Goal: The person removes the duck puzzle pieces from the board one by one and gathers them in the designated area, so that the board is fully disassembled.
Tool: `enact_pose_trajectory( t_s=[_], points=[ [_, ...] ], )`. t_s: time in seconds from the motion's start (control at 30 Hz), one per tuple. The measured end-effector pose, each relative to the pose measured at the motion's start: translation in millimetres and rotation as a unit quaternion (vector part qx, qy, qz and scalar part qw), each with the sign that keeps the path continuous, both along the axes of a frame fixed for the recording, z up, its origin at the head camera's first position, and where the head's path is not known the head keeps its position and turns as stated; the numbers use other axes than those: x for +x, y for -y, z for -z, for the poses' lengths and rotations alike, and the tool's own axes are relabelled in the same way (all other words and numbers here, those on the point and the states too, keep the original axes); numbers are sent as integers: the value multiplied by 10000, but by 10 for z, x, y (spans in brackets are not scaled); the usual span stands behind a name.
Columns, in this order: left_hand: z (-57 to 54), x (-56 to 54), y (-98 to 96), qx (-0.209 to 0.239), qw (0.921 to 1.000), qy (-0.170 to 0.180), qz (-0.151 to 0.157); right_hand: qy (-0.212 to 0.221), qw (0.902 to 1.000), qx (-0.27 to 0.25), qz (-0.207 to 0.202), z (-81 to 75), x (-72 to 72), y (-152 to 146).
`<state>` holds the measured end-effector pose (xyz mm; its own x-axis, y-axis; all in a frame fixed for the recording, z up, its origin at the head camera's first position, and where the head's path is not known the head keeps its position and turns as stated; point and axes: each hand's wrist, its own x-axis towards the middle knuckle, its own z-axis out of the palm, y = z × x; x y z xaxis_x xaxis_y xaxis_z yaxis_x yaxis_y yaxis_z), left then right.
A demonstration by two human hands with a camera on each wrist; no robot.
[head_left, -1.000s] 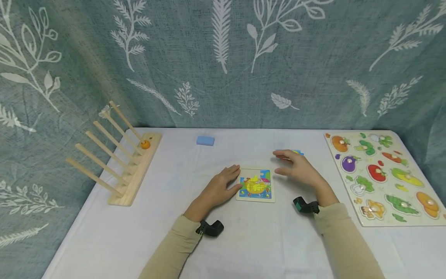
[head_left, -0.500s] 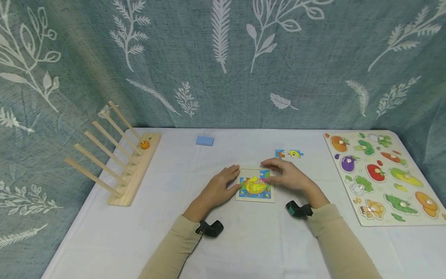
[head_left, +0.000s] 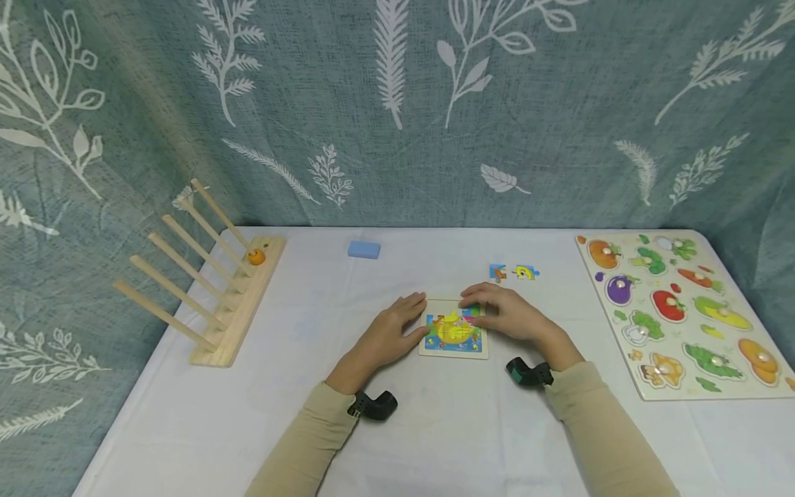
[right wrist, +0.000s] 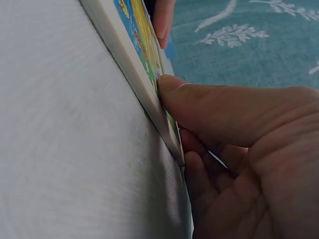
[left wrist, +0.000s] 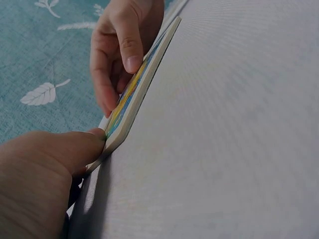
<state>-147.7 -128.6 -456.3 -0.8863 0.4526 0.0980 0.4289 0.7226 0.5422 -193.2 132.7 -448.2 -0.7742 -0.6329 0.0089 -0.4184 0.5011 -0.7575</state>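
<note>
A small square jigsaw puzzle point(head_left: 453, 342) with a pale wooden frame and a yellow picture lies between my hands. My left hand point(head_left: 386, 338) holds its left edge, thumb and fingers spread along that side; the left wrist view shows the thumb point(left wrist: 87, 144) right at the frame's edge. With my right hand point(head_left: 512, 314) I grip the upper right part, the thumb point(right wrist: 184, 94) on the picture and the other fingers curled beyond the frame. The top left of the picture shows bare wood. Two loose jigsaw pieces point(head_left: 526, 273) lie behind my right hand.
On the left stands a wooden peg rack point(head_left: 239, 310) with slanted pegs and one orange bead point(head_left: 256, 257). A blue block point(head_left: 364, 249) lies at the back. To the right is a large vegetable puzzle board point(head_left: 689, 331). A patterned curtain point(head_left: 428, 172) hangs behind the table.
My right hand has moved left and nearer, from over the loose jigsaw pieces to the upper right of the puzzle, uncovering those pieces. My left hand has stayed at the left edge.
</note>
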Motion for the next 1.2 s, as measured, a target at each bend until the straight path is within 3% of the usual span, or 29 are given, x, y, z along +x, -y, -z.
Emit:
enact_pose_trajectory(
  t_s=[0.23, 0.6, 0.9, 1.2],
  points=[
    [10, -9, -1, 24, 10000, -72, 23, -313, 9990, 212, -222, -28, 7, 11],
    [11, -15, 3, 125, 9999, -57, 40, -536, 9977, 372, -185, -85, 21, 58],
    [17, -11, 1, 153, 9999, -18, 33, 7, 9994, 225, 271, -60, 23, 26],
    [7, -7, -3, 168, 9998, -67, 46, 58, 9996, -26, 285, -33, 11, 0]
  ],
)
